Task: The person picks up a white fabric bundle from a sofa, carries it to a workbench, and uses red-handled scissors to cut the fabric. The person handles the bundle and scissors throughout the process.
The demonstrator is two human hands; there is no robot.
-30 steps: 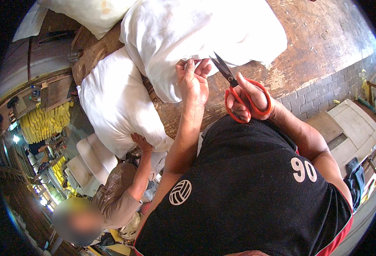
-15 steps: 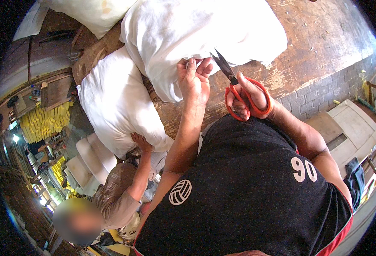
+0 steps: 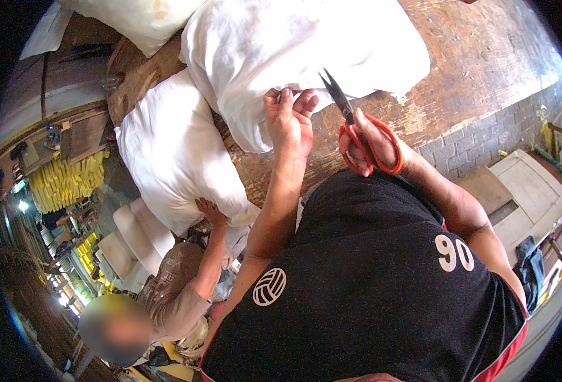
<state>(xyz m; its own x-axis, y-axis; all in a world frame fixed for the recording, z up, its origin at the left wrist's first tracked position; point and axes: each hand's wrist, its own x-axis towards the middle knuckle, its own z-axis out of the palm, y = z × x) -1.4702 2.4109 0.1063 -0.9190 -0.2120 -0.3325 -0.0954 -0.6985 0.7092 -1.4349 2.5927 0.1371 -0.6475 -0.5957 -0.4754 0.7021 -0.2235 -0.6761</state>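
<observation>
Little shifted: left hand [image 3: 289, 121] pinching white sack [image 3: 306, 57], right hand [image 3: 370, 143] gripping scissors [image 3: 357, 130].

We see a second white pillow [image 3: 172, 153] lying on the worn wooden table [image 3: 459, 70] at left, with a co-worker's hand [image 3: 209, 211] pressed against its lower edge, brown sleeve [image 3: 172, 296] below it. Stacks of yellow pieces [image 3: 64, 181] sit at far left, pale cushions [image 3: 134, 239] just below the pillow. At right, brick wall [image 3: 478, 137] and a white panel [image 3: 529, 191].
</observation>
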